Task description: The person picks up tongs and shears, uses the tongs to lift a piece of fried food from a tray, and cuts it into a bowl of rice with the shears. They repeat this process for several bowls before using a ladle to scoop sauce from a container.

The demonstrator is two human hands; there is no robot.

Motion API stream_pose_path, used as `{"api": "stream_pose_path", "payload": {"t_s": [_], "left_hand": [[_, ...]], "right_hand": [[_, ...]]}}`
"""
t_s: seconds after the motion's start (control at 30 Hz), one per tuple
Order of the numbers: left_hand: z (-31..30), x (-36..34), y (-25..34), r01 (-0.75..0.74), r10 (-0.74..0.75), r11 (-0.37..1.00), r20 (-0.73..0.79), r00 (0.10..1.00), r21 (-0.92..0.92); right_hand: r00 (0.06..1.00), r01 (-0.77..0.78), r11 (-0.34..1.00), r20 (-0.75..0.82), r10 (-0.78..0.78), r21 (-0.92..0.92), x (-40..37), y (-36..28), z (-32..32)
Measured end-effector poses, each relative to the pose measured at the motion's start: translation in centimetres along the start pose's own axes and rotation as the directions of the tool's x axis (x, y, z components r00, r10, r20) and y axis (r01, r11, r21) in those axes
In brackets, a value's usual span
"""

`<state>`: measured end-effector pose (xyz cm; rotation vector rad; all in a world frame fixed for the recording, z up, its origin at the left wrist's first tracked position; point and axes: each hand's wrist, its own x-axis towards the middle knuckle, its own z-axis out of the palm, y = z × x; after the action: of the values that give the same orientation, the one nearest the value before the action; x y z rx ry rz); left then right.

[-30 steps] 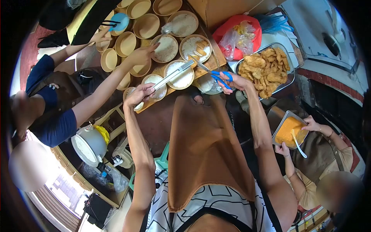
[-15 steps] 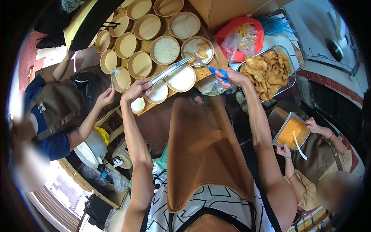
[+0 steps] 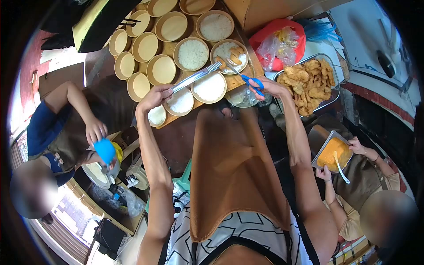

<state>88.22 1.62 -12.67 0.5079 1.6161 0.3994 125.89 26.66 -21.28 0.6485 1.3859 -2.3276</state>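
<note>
My left hand (image 3: 155, 96) is closed on metal tongs (image 3: 194, 76), which reach across the rice bowls to a piece of fried food. My right hand (image 3: 268, 87) grips blue-handled scissors (image 3: 252, 83), their blades at the same piece. Both tool tips are over a round bowl of rice (image 3: 242, 46) with cut fried pieces (image 3: 235, 54) on it. Other rice bowls stand beside it, one (image 3: 191, 54) to its left and one (image 3: 209, 87) below the tongs. Right of my right hand, a wire-rimmed tray (image 3: 338, 93) holds a heap of fried pieces (image 3: 309, 84).
Several bowls without rice (image 3: 160, 71) stand at the upper left. A red bag (image 3: 291, 31) lies behind the tray. At the right a person holds a container of orange sauce (image 3: 333, 152) with a spoon. At the left another person holds something blue (image 3: 104, 151) near a rice pot (image 3: 95, 173).
The person at the left has turned and lowered their arm towards the pot, and a blue object now shows. My hands stay almost where they were, with the tools over the same bowl.
</note>
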Motion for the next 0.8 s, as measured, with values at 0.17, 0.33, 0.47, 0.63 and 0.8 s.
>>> {"api": "stream_pose_path", "payload": {"t_s": [0.17,0.33,0.47,0.63,0.8], "left_hand": [[-0.7,-0.3,-0.2,-0.029,0.028,1.0,0.03,0.999,0.012],[-1.3,0.0,-0.9,-0.026,0.027,1.0,0.044,0.999,-0.011],[-1.8,0.6,-1.6,-0.03,0.031,1.0,0.083,0.996,-0.004],[-2.1,1.1,-1.9,-0.049,0.047,0.998,0.075,0.996,0.032],[-2.2,1.4,-1.9,-0.072,0.067,0.996,0.081,0.994,0.058]], "right_hand": [[0.998,-0.062,0.995,0.016,0.061,0.072,0.4,1.2,-1.4],[0.992,-0.071,0.946,0.12,0.034,0.316,0.9,1.8,-1.7],[0.999,-0.037,0.971,0.014,0.034,0.237,0.9,0.6,-0.9],[0.999,-0.004,0.992,0.039,-0.001,0.128,1.2,1.1,-1.0],[0.999,0.007,0.975,-0.047,0.004,0.222,1.3,0.5,0.0]]}}
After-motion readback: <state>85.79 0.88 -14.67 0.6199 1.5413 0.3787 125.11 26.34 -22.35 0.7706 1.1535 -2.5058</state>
